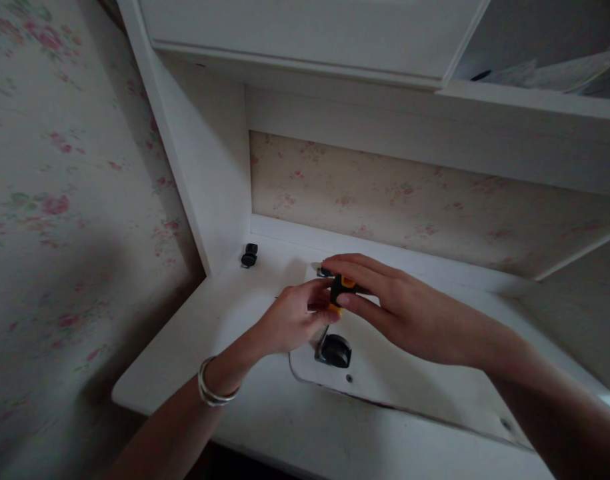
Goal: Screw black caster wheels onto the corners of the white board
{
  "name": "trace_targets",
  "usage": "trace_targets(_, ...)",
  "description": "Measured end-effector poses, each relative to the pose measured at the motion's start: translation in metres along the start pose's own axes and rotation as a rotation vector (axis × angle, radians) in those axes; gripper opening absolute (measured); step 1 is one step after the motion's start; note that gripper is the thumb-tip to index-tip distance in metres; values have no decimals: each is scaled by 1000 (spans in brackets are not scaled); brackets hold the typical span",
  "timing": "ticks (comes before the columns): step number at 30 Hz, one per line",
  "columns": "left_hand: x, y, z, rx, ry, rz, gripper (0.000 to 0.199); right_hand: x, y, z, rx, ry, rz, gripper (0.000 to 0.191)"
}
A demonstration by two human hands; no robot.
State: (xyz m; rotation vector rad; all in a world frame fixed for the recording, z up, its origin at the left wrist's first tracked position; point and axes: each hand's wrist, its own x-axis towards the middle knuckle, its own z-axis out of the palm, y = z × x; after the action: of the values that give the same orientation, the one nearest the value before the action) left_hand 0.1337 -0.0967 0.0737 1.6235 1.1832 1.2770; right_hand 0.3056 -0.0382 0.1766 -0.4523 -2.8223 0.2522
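A screwdriver with a black and yellow handle point(339, 291) is held between both hands, its thin shaft pointing down toward a black caster wheel point(336, 351). The caster's metal plate lies on a white board point(385, 373) with a rounded corner. My right hand point(405, 307) grips the handle from the right, fingers bent over it. From the left, my left hand point(297, 313) closes its fingertips around the lower part of the handle. Part of another caster point(323, 271) shows behind the fingers at the board's far edge.
A loose black caster point(249, 255) sits on the white desk point(199, 333) at the back left. A small screw or hole point(349, 379) is near the board's front edge. White cabinets point(305, 33) overhang the desk, with a side panel at left.
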Motion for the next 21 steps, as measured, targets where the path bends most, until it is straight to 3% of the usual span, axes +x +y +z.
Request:
trace_targets(3,0,0,1,15,8,27,29,-1,1,0,-58,46,60,25)
trace_targets(5,0,1,2,106,41,6,25,-1,2,0,-128,73,103,28)
trace_targets(8,2,0,1,89,10,-18,12,-2,3,1,-58,34,34,36)
trace_targets(11,4,-2,1,-47,-61,6,24,-3,4,2,-53,53,16,34)
trace_targets(13,4,-4,1,-53,-27,-2,30,-3,5,4,-138,100,92,28)
trace_targets(16,4,-7,0,-2,39,-43,19,-3,5,4,-149,84,122,33)
trace_targets(18,4,-7,-2,-4,16,-50,10,-4,5,3,-79,46,71,37)
trace_targets(21,2,-4,-3,-29,-33,-17,21,-4,5,0,-43,50,60,34)
